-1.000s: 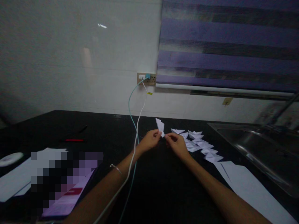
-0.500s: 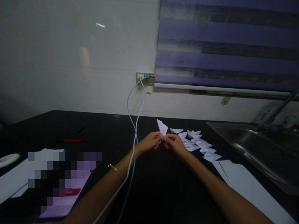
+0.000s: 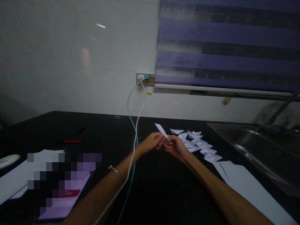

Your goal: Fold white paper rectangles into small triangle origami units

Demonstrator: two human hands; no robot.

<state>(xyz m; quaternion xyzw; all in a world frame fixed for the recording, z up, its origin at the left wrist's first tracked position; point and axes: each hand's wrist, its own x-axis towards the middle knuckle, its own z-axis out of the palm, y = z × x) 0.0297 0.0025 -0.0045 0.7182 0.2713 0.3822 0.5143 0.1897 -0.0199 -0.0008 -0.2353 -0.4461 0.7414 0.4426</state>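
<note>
A small piece of folded white paper (image 3: 161, 129) is held above the dark countertop, slanting down from upper left to lower right. My left hand (image 3: 153, 140) pinches its lower left side, and my right hand (image 3: 173, 144) grips its lower right end, with fingertips partly hidden behind it. Just right of my right hand, several folded paper boats (image 3: 202, 144) lie close together in slanting rows. A bracelet (image 3: 114, 171) circles my left wrist.
White sheets (image 3: 248, 184) lie at right, near a metal sink (image 3: 248, 145) with a faucet. A white cable (image 3: 134, 147) and a teal cable (image 3: 128, 103) run from a wall socket (image 3: 152, 79) across my left arm. More paper (image 3: 14, 178) and a red-and-black pen-like object (image 3: 72, 141) lie left.
The folded paper has turned from showing its broad face to a narrower, slanted view. My right hand has rotated, its fingers now lower and under the paper.
</note>
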